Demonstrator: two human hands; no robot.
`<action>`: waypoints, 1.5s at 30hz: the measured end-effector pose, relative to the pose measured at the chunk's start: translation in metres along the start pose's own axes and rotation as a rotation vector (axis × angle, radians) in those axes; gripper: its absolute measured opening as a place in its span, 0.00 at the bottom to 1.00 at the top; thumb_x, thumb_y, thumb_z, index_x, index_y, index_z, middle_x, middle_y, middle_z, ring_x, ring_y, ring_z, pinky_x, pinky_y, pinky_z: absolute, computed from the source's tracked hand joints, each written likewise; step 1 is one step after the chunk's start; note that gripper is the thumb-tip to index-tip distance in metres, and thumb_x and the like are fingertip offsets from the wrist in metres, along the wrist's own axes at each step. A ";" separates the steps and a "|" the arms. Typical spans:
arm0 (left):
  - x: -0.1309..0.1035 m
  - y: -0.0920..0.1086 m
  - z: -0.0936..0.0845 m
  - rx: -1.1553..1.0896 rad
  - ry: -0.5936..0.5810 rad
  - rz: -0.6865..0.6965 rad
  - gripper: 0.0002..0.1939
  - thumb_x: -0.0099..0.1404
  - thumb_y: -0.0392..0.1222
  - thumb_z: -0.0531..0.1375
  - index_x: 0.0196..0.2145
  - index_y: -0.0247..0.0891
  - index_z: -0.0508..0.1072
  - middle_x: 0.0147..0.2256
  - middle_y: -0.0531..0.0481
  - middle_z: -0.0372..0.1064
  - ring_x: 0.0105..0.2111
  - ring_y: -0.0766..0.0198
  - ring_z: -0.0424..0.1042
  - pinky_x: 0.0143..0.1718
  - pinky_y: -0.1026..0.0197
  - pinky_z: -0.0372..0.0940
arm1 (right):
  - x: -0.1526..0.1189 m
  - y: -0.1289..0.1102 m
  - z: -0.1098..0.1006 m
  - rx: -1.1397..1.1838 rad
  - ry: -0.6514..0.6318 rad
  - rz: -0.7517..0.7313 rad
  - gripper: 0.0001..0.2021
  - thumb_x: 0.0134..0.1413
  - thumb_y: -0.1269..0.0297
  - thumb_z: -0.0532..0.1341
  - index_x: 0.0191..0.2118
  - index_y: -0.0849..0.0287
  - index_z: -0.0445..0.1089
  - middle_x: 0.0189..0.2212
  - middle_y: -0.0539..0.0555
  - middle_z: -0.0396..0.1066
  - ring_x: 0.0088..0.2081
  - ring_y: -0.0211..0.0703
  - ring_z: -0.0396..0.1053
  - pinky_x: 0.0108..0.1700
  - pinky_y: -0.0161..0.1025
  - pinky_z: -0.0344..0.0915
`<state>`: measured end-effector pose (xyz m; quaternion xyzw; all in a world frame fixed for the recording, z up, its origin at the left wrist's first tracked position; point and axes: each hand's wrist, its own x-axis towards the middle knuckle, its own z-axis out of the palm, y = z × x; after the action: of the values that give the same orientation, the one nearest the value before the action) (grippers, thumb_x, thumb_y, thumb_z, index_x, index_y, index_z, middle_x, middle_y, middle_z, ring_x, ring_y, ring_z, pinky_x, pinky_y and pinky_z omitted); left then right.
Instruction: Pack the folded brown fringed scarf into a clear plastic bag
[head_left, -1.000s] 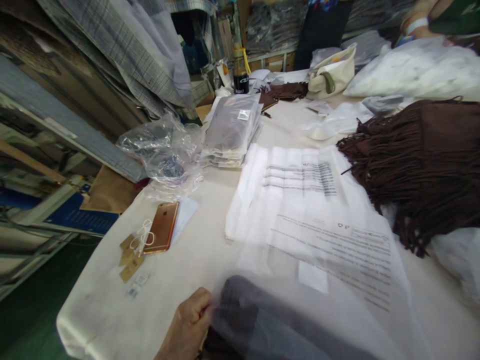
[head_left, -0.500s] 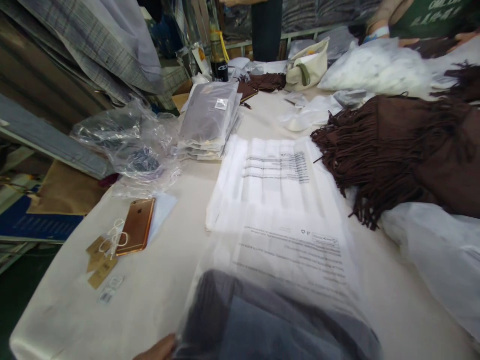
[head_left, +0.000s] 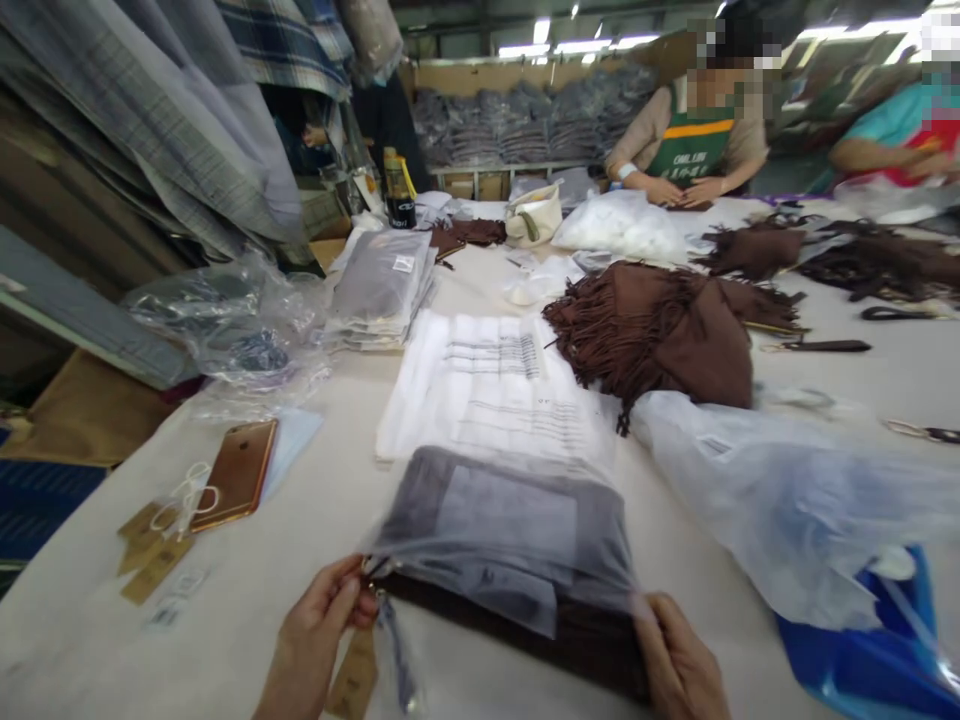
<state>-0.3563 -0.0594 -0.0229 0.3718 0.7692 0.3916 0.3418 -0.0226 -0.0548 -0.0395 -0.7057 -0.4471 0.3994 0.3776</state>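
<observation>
Left hand (head_left: 319, 622): fingers pinch brown pouch (head_left: 596, 640) at one corner
Right hand (head_left: 675, 655): fingers grip its other end
Phone (head_left: 238, 475): near worktop (head_left: 330, 490)'s left edge

Little legible. Green apron (head_left: 694, 165), far right: white capitals, start looks like "OML", rest of the word unclear; second line below it too small to read. Copper-coloured phone (head_left: 238, 470), left on the bench (head_left: 352, 440): Apple logo on its back, no words legible. Dark bottle (head_left: 401, 205), far: pale logo and lettering on the black part, can't be read surely. White sticker (head_left: 403, 263) on the far bagged stack (head_left: 364, 290): barcode-like, digits illegible. White printed bags (head_left: 472, 390), middle: rows of dark print, blurred. Tan tags (head_left: 156, 570), near left: print too small. Small stickers (head_left: 176, 597) beside them: dark code-like blocks, unreadable.
</observation>
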 end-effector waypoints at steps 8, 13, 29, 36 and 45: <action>-0.057 0.017 0.087 0.520 0.040 1.633 0.18 0.64 0.30 0.49 0.48 0.38 0.70 0.46 0.43 0.69 0.52 0.57 0.63 0.54 0.55 0.58 | 0.015 -0.002 -0.011 0.069 -0.250 0.010 0.21 0.51 0.41 0.51 0.22 0.54 0.57 0.14 0.42 0.56 0.17 0.36 0.58 0.21 0.34 0.57; -0.073 0.057 0.168 0.323 -0.067 1.962 0.09 0.62 0.35 0.55 0.40 0.37 0.72 0.41 0.45 0.70 0.45 0.57 0.67 0.47 0.53 0.62 | 0.019 -0.010 -0.015 0.078 -0.209 -0.074 0.20 0.47 0.43 0.54 0.20 0.54 0.54 0.17 0.43 0.54 0.22 0.35 0.55 0.25 0.34 0.57; -0.085 0.088 0.167 0.755 -0.367 2.090 0.06 0.61 0.36 0.55 0.27 0.33 0.68 0.30 0.42 0.69 0.24 0.61 0.65 0.17 0.61 0.56 | 0.012 0.002 -0.011 0.073 -0.040 -0.067 0.18 0.44 0.43 0.49 0.21 0.53 0.57 0.18 0.46 0.57 0.23 0.39 0.58 0.27 0.38 0.59; -0.084 0.086 0.166 0.717 -0.253 2.080 0.06 0.61 0.36 0.53 0.30 0.31 0.68 0.33 0.38 0.68 0.27 0.60 0.67 0.20 0.60 0.58 | 0.006 0.009 -0.008 -0.053 0.036 -0.096 0.17 0.44 0.44 0.48 0.24 0.53 0.60 0.20 0.50 0.65 0.24 0.44 0.64 0.30 0.41 0.60; -0.072 0.084 0.168 0.615 -0.214 2.085 0.04 0.60 0.34 0.55 0.32 0.30 0.68 0.30 0.45 0.64 0.25 0.63 0.65 0.21 0.61 0.54 | 0.001 0.014 -0.016 -0.138 -0.086 -0.176 0.21 0.45 0.39 0.48 0.19 0.52 0.58 0.16 0.49 0.63 0.21 0.41 0.64 0.26 0.37 0.63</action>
<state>-0.1585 -0.0266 -0.0115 0.9424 0.1072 0.2454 -0.2003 -0.0035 -0.0613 -0.0455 -0.6701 -0.5495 0.3632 0.3422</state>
